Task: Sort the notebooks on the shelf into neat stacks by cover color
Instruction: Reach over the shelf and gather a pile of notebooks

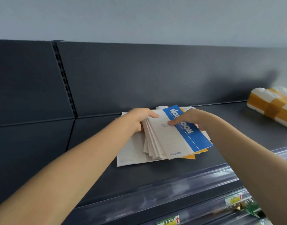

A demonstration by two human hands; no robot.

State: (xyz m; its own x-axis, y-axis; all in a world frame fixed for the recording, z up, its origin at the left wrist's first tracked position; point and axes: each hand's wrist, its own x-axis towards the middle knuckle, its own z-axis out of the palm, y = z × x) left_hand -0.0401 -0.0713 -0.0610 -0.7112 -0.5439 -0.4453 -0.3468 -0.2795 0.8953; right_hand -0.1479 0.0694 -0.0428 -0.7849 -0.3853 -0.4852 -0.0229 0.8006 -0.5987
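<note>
A fanned pile of notebooks lies on the dark shelf point(155, 172). On top is a notebook with a white lined cover and a blue band reading "Notebook" point(188, 135). Yellow-banded notebooks point(189, 157) peek out under it. A lone white notebook point(131, 153) lies flat at the left beneath the pile. My left hand point(139, 118) grips the far left edge of the fanned pile, thumb on top. My right hand point(188, 118) holds the blue notebook at its far end, fingers lying across the cover.
A white package bound with brown tape point(272, 104) lies on the shelf at the far right. The shelf's dark back panel point(139, 75) rises behind the pile. A clear price rail point(172, 189) runs along the front edge, with goods on a lower shelf point(246, 207).
</note>
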